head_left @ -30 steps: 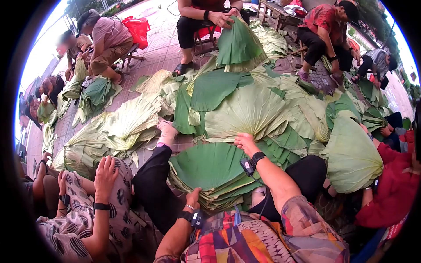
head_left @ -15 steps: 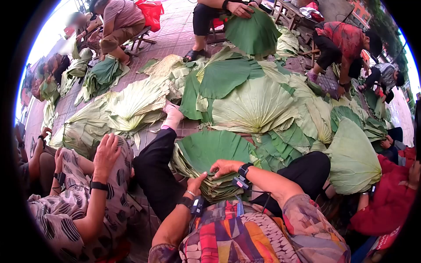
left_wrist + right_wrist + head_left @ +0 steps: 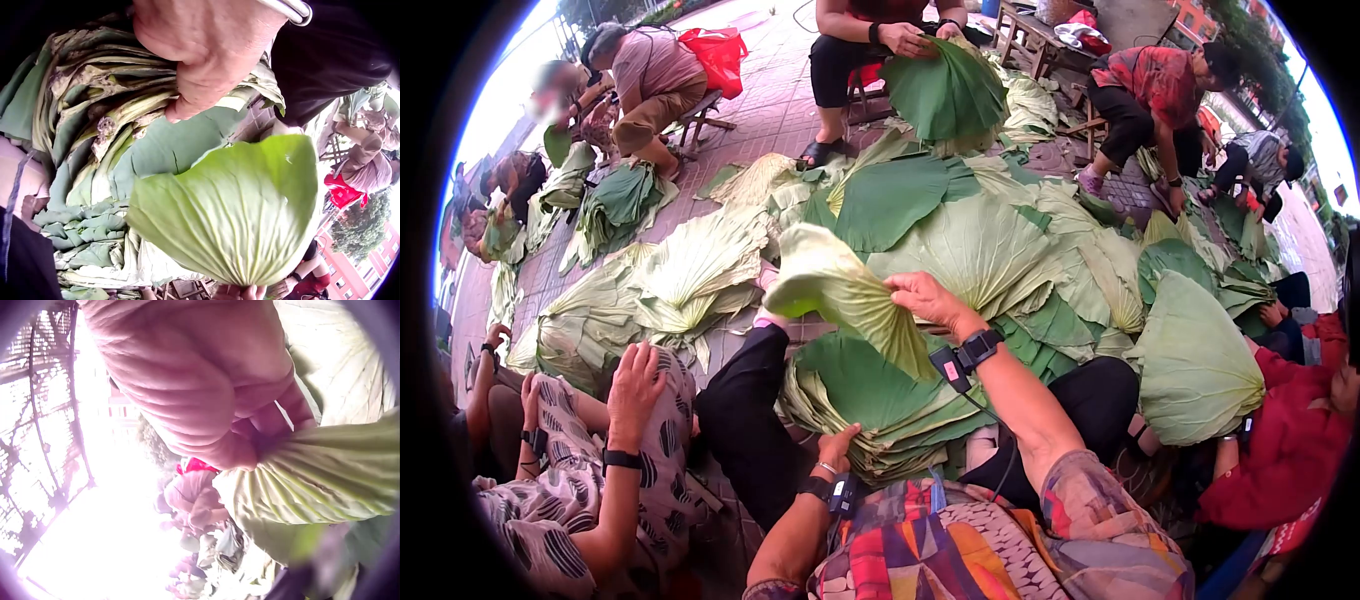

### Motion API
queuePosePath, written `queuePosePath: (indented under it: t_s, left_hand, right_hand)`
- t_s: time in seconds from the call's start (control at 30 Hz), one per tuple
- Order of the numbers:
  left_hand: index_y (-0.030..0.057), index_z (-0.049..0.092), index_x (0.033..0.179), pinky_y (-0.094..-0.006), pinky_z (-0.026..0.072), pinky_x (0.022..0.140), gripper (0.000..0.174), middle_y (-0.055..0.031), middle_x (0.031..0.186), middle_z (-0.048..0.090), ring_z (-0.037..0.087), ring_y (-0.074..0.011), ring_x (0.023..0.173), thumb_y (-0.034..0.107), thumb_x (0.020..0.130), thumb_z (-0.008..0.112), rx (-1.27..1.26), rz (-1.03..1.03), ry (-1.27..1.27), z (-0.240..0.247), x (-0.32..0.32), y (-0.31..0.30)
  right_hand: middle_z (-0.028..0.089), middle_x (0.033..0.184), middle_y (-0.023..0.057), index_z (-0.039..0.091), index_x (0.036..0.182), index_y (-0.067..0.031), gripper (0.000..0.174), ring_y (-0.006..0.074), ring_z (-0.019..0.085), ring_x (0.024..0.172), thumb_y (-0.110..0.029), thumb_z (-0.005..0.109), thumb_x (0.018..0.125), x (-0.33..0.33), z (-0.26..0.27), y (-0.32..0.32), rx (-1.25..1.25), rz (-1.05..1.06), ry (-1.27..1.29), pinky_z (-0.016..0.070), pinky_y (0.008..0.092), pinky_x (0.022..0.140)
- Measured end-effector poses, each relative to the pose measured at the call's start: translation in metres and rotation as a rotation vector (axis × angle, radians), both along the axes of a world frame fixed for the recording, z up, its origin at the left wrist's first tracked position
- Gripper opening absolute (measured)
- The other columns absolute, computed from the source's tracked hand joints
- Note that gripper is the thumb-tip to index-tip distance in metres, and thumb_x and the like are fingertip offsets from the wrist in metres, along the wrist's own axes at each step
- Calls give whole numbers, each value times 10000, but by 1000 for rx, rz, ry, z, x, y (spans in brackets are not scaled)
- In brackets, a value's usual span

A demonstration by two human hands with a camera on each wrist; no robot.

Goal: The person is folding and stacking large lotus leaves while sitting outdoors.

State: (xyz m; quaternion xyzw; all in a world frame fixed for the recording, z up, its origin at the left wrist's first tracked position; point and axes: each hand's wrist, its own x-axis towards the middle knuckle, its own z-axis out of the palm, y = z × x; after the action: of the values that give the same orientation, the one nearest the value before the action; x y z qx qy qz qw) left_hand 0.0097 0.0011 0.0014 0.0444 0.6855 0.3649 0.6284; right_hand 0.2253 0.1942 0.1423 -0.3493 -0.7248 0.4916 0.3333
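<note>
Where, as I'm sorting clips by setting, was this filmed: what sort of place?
Probably an outdoor square or yard: tiled paving, large leaves heaped on it, and a person seated on a low stool.

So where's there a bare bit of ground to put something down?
Widest is the paving between the red bag and the dark sandal. A thinner strip lies between the left-side green bundle and the pale leaves. The middle is crowded: the big leaf spread covers the ground, and the leaf stack has the left hand at its edge and a lifted leaf above.
</note>
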Motion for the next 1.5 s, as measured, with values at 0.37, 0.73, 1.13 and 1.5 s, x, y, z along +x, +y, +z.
queuePosePath:
  t_s: [0.37, 0.73, 1.13, 1.5]
  left_hand:
    - [-78, 499, 894, -399, 503, 610, 336, -174, 839, 575, 590, -282, 706, 63, 648, 680, 12, 21, -39, -31, -4, -3]
    - [-74, 504, 901, -397, 500, 629, 327, -171, 847, 573, 587, -279, 713, 55, 652, 672, 22, 18, -62, -28, -6, -4]
    - [-76, 479, 933, -423, 515, 606, 321, -179, 850, 569, 593, -290, 710, 33, 686, 652, 104, -8, -180, -27, -8, -3]
    - [-84, 478, 920, -432, 513, 606, 313, -190, 845, 568, 592, -305, 708, -10, 663, 642, 65, -15, -118, 0, -2, 0]
  right_hand:
    - [549, 742, 19, 489, 847, -68, 91, 158, 538, 641, -42, 442, 773, 97, -93, 49, -431, -881, 916, 446, 308, 606]
    - [502, 945, 108, 377, 1167, -58, 577, 225, 468, 912, -111, 612, 643, 81, -162, -8, -761, -1135, 229, 395, 389, 716]
    - [503, 1112, 156, 397, 1197, -29, 720, 253, 492, 998, -375, 681, 633, -51, -119, -91, -335, 483, -429, 410, 346, 815]
    - [586, 835, 178, 550, 966, -8, 333, 261, 566, 760, -114, 507, 654, -43, -149, -102, -284, 384, -294, 443, 313, 674]
